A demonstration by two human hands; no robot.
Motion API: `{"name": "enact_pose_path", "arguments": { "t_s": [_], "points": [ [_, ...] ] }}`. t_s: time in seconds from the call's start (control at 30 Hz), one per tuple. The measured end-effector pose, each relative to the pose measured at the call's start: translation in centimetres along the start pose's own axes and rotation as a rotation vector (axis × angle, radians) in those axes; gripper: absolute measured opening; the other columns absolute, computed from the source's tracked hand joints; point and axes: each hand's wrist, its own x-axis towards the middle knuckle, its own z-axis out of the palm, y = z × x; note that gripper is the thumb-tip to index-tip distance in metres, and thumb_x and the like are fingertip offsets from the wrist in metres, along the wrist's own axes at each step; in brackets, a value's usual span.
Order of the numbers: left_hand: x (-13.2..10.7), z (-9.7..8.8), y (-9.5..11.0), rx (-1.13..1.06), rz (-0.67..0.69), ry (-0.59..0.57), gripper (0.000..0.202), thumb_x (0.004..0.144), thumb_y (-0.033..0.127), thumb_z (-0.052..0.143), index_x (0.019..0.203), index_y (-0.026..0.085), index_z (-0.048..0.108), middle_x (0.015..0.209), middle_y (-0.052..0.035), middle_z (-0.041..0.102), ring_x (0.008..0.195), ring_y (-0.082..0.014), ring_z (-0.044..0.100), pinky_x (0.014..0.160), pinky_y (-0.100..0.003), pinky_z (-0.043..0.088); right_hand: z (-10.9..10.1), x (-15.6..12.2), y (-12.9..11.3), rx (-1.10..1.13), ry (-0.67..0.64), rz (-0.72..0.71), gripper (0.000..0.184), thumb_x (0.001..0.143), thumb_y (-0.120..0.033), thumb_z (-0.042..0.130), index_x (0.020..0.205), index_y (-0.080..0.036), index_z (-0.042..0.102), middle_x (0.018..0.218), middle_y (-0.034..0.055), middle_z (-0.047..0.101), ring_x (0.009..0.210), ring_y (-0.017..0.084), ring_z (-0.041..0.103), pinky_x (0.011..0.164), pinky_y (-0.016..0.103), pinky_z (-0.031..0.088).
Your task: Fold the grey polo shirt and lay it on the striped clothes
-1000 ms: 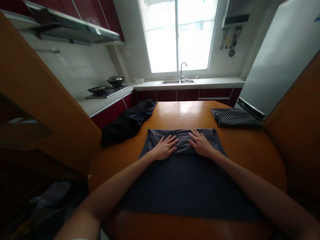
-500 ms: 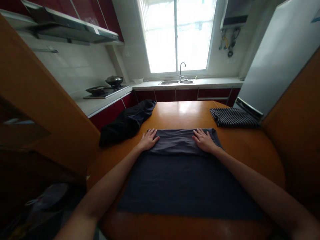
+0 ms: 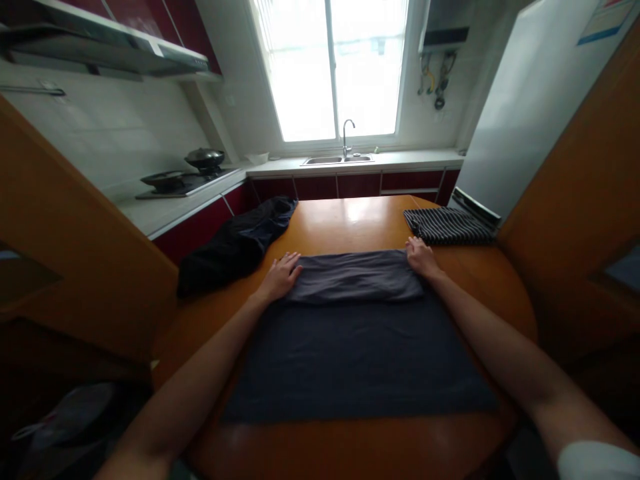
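A dark grey cloth garment (image 3: 360,360) lies spread flat, its far end folded over into a lighter grey band (image 3: 355,277). My left hand (image 3: 281,275) rests on the band's left end, open, fingers stretched out toward the far edge. At the far right corner of the same band is my right hand (image 3: 423,259), open, its fingers slightly bent. Neither hand lifts the fabric. The cloth under each palm is hidden.
The garment lies on a round-edged wooden table (image 3: 350,447). A dark crumpled garment (image 3: 235,243) is at the far left, and a folded striped cloth (image 3: 450,225) at the far right. Beyond stand a counter with sink (image 3: 337,160), a stove (image 3: 187,183) and a fridge (image 3: 510,113).
Both hands have slid outward from the top of the folded band to its left and right ends. The band looks smoother at its right corner. The camera view has shifted slightly right.
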Motion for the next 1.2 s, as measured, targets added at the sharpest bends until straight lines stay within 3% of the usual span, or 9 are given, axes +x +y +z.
{"name": "enact_pose_path", "arguments": {
  "t_s": [0.17, 0.27, 0.37, 0.47, 0.53, 0.87, 1.03, 1.13, 1.2],
  "points": [
    [-2.9, -1.0, 5.9, -0.113, 0.562, -0.111, 0.057, 0.105, 0.049, 0.042, 0.156, 0.024, 0.040, 0.159, -0.0076, 0.043, 0.151, -0.0251, 0.032, 0.125, -0.043, 0.026, -0.9, -2.2, -4.0, 0.017, 0.043, -0.217, 0.051, 0.104, -0.028, 0.031, 0.149, -0.011, 0.050, 0.159, 0.0127, 0.043, 0.150, 0.024, 0.031, 0.123, 0.039, 0.021],
    [-3.9, -0.4, 8.5, -0.072, 0.675, -0.098, 0.052, 0.100, 0.045, 0.056, 0.149, 0.028, 0.050, 0.145, -0.0091, 0.056, 0.137, -0.0272, 0.048, 0.117, -0.043, 0.037, -2.1, -4.8, -7.1, 0.076, -0.082, -0.534, 0.042, 0.102, -0.035, 0.043, 0.135, -0.019, 0.063, 0.143, 0.0106, 0.059, 0.135, 0.025, 0.049, 0.115, 0.038, 0.035],
    [-4.0, 0.3, 9.2, -0.006, 0.676, -0.045, 0.030, 0.098, 0.037, 0.060, 0.126, 0.027, 0.068, 0.119, -0.0083, 0.064, 0.114, -0.0245, 0.058, 0.105, -0.039, 0.046, -4.1, -7.0, -8.6, 0.052, -0.342, -0.737, 0.029, 0.093, -0.043, 0.062, 0.110, -0.022, 0.072, 0.114, 0.0083, 0.070, 0.108, 0.024, 0.063, 0.096, 0.033, 0.046],
    [-3.7, 0.6, 9.0, 0.037, 0.704, -0.053, 0.019, 0.100, 0.030, 0.056, 0.110, 0.023, 0.070, 0.105, -0.0067, 0.064, 0.102, -0.0217, 0.059, 0.099, -0.036, 0.047, -5.8, -7.9, -8.5, -0.090, -0.553, -0.691, 0.025, 0.079, -0.041, 0.076, 0.096, -0.024, 0.071, 0.093, 0.0024, 0.071, 0.086, 0.021, 0.065, 0.073, 0.027, 0.046],
    [-3.6, 0.7, 8.8, 0.031, 0.713, -0.057, 0.018, 0.101, 0.025, 0.051, 0.105, 0.021, 0.069, 0.100, -0.0062, 0.063, 0.097, -0.0204, 0.059, 0.096, -0.033, 0.047, -6.5, -8.0, -8.2, -0.196, -0.597, -0.623, 0.020, 0.075, -0.033, 0.077, 0.092, -0.025, 0.069, 0.088, 0.0008, 0.071, 0.080, 0.020, 0.065, 0.065, 0.026, 0.042],
    [-3.4, 0.7, 8.7, -0.064, 0.683, -0.065, 0.017, 0.091, 0.011, 0.050, 0.098, 0.020, 0.062, 0.096, -0.0044, 0.064, 0.091, -0.0180, 0.060, 0.087, -0.028, 0.046, -6.5, -9.1, -9.8, -0.473, -0.402, -0.527, 0.027, 0.081, -0.007, 0.055, 0.095, -0.019, 0.075, 0.104, 0.0175, 0.076, 0.097, 0.031, 0.072, 0.079, 0.035, 0.047],
    [-3.7, 0.0, 8.6, -0.089, 0.707, -0.116, 0.006, 0.093, 0.020, 0.059, 0.096, 0.021, 0.064, 0.094, -0.0030, 0.066, 0.089, -0.0181, 0.062, 0.087, -0.029, 0.046, -7.4, -9.7, -9.3, -0.502, -0.652, -0.538, 0.018, 0.073, -0.012, 0.066, 0.085, -0.021, 0.076, 0.094, 0.0133, 0.077, 0.086, 0.030, 0.073, 0.068, 0.032, 0.048],
    [-3.6, -0.3, 8.6, -0.143, 0.645, -0.008, 0.020, 0.102, 0.030, 0.049, 0.098, 0.020, 0.066, 0.094, -0.0047, 0.069, 0.092, -0.0189, 0.064, 0.090, -0.032, 0.046, -8.1, -9.4, -9.0, -0.417, -0.682, -0.524, 0.011, 0.079, -0.021, 0.065, 0.080, -0.023, 0.075, 0.086, 0.0086, 0.076, 0.079, 0.026, 0.072, 0.064, 0.030, 0.046],
    [-3.3, -0.1, 8.6, -0.189, 0.557, 0.109, 0.030, 0.107, 0.031, 0.039, 0.107, 0.020, 0.067, 0.104, -0.0072, 0.071, 0.101, -0.0199, 0.065, 0.095, -0.034, 0.047, -7.6, -9.2, -9.4, -0.314, -0.514, -0.483, 0.020, 0.090, -0.026, 0.056, 0.085, -0.023, 0.075, 0.088, 0.0082, 0.076, 0.081, 0.025, 0.071, 0.068, 0.030, 0.047]
  ]
}}
